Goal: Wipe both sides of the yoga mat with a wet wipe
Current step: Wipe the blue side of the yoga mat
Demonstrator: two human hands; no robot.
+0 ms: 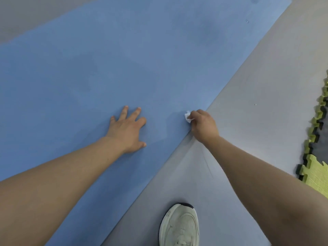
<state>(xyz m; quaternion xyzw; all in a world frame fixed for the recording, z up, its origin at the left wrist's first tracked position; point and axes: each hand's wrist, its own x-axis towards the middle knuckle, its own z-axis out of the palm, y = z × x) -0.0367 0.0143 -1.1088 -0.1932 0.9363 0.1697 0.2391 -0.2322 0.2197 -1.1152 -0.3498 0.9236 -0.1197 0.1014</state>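
A blue yoga mat [124, 55] lies flat on the grey floor and runs diagonally from the lower left to the upper right. My left hand [128, 129] presses flat on the mat with its fingers spread. My right hand [204, 126] sits at the mat's right edge and grips a small crumpled white wet wipe [187, 117], which touches the mat surface. Only a bit of the wipe shows past my fingers.
Grey floor [248, 103] lies to the right of the mat. A pale sneaker [179, 226] stands on the floor near the bottom edge. Green-and-black interlocking foam tiles [317, 139] line the far right.
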